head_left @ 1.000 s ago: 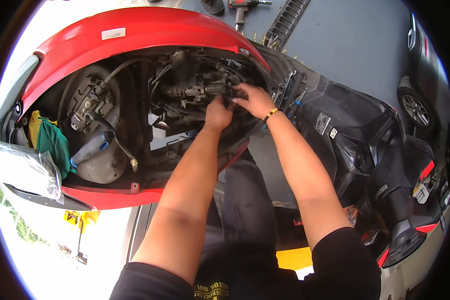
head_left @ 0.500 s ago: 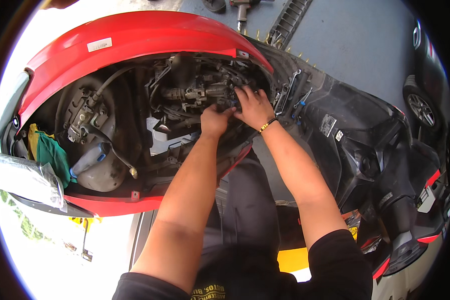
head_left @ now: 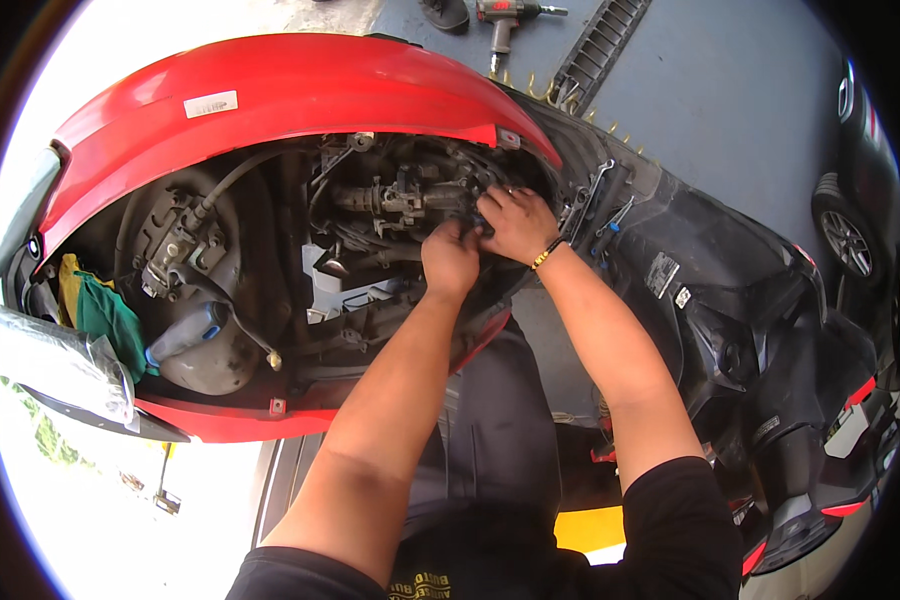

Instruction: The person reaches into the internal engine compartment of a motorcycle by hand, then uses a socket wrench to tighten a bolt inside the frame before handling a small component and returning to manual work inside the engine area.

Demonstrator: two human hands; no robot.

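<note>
Both hands work inside the open body of a red scooter, at the right end of a grey metal throttle body (head_left: 395, 200) among dark hoses and wiring. My left hand (head_left: 452, 262) is closed, thumb and fingertips pinched on a small dark part. My right hand (head_left: 518, 225), with a gold and black bracelet at its wrist, curls its fingers over the same spot from the right. The two hands nearly touch. What they grip is hidden under the fingers.
Red bodywork (head_left: 300, 90) arches behind the opening. A blue-handled tool (head_left: 185, 330) and green cloth (head_left: 110, 315) lie at left. Blue-handled pliers (head_left: 615, 222) and a wrench (head_left: 597, 190) rest right of my hands. An impact wrench (head_left: 503, 22) lies on the floor beyond.
The view has shifted slightly, so the scene sits a little lower and further right. My right fingers are more curled; both hands stay at the same part.
</note>
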